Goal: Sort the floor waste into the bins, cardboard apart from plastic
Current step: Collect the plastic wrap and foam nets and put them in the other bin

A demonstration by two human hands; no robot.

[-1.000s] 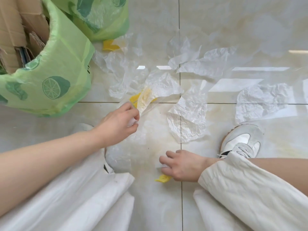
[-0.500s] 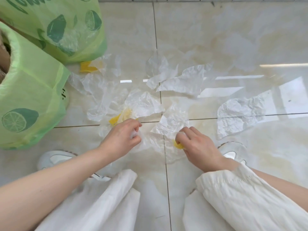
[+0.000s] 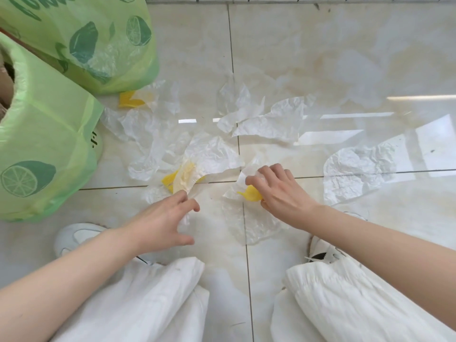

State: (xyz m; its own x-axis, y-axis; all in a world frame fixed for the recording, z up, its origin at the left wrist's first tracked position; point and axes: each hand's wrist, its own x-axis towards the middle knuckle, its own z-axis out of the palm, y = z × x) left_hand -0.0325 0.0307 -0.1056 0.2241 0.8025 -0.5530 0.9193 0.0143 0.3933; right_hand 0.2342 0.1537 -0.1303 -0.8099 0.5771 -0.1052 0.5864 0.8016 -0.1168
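Crouched on the tiled floor (image 3: 345, 58), your right hand (image 3: 278, 193) pinches a yellow scrap (image 3: 250, 195) and clear film (image 3: 251, 223); your left hand (image 3: 162, 218), fingers spread, touches another crumpled sheet (image 3: 212, 154). The slippery film could slide free, or tear, before reaching the green-lined bins (image 3: 44, 149).

Near bin (image 3: 37, 149): cut off by left edge, contents mostly hidden. Far bin (image 3: 98, 40): top cropped. Yellow scrap (image 3: 250, 195): partly hidden under right hand (image 3: 281, 193).
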